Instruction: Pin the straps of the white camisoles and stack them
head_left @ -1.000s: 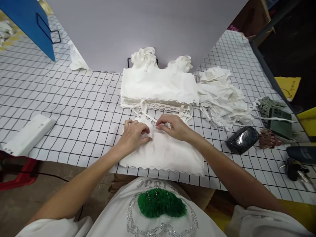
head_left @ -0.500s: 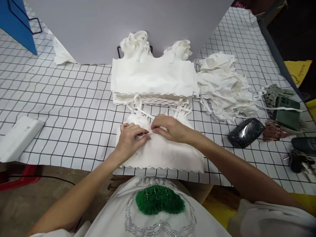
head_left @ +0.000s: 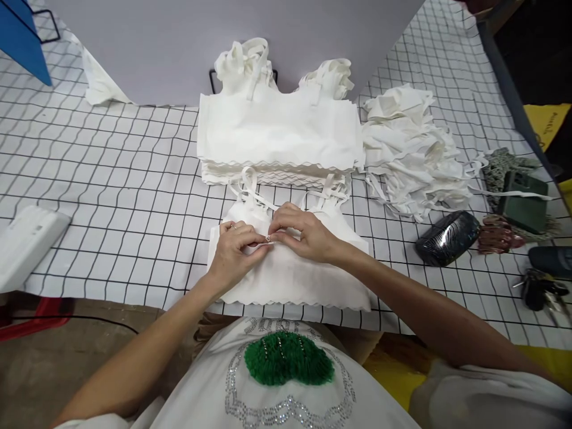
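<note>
The two hands have come closer together, and now the left hand [head_left: 233, 247] and right hand [head_left: 300, 231] both pinch a tiny clip [head_left: 269, 239] on the white top [head_left: 290, 277], lying flat on the worktop [head_left: 134, 196] to keep it steady.

Nothing is reading clearly here: rhinestone lettering is showing on the white shirt [head_left: 286, 333] at six o'clock, but it is staying illegible.

Two hands, left [head_left: 235, 250] and right [head_left: 304, 233], meet on one white top [head_left: 290, 277]. Behind lie one neat stack [head_left: 277, 140] of tops and one loose heap [head_left: 411, 158]. One black case [head_left: 447, 237], one key bunch [head_left: 538, 292] and one phone [head_left: 522, 193] sit rightward.
</note>
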Demonstrator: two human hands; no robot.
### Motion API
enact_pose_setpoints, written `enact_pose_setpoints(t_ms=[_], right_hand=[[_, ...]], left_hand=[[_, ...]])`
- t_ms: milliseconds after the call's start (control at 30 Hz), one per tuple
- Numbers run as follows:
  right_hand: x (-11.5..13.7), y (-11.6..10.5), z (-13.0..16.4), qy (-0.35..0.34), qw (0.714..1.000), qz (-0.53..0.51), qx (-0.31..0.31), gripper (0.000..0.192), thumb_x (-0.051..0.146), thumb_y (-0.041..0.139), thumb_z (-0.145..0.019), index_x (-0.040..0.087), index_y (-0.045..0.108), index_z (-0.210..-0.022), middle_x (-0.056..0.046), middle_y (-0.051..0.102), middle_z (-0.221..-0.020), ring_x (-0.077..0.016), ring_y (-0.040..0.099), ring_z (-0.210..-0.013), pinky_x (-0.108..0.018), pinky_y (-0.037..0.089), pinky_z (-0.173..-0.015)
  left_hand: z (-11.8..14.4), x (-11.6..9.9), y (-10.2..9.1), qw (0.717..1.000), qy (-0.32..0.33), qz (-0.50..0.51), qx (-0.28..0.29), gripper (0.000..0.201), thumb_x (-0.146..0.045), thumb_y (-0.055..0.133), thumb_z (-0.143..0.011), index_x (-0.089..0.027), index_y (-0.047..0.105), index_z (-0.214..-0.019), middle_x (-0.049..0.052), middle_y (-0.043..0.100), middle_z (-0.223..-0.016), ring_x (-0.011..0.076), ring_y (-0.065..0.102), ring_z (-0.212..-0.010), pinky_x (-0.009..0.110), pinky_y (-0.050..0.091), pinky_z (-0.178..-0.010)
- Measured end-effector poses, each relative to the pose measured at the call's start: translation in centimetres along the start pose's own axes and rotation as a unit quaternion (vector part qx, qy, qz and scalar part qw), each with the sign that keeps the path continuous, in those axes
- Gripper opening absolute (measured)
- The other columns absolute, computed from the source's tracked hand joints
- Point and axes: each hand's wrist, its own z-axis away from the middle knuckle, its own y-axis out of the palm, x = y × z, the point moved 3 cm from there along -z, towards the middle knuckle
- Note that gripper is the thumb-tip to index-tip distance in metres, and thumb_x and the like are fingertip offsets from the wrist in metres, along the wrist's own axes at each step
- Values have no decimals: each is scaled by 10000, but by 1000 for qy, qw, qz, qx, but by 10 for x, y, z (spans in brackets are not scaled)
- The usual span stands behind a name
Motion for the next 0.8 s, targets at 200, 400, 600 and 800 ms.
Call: enact_pose_setpoints(t_ms=[200,400,600,800], right_hand=[[-2,7,7,17,1000,-7,-20,135,197,588,-947,203,634,-821,-34,654,-777,-198,539,-882,-373,470,-808],[-3,9,9,8,999,-9,-29,139,198,585,-954,212,635,-825,-30,652,-771,-201,547,-896,-386,483,-823],[-3,8,10,-8,998,-21,-58,117,183,610,-948,205,642,-838,-33,661,-787,-196,550,-893,-372,489,-807],[-3,10,10,-18,999,0,-47,128,200,587,-965,209,628,-844,-25,657,-774,-196,552,-888,-386,480,-823]], left_hand=[[1,1,2,1000,17,-9,-10,130,-247,705,-882,-221,707,-754,-63,596,-626,131,527,-642,384,337,-863],[1,1,1,999,20,-20,-15,122,-244,727,-868,-225,706,-750,-66,594,-617,130,526,-627,380,344,-864],[1,1,1,999,23,-23,-19,131,-230,721,-866,-223,698,-737,-69,585,-607,122,506,-604,384,349,-853],[1,1,2,999,15,-29,-15,136,-224,715,-863,-224,699,-728,-64,585,-606,126,520,-621,384,356,-868]])
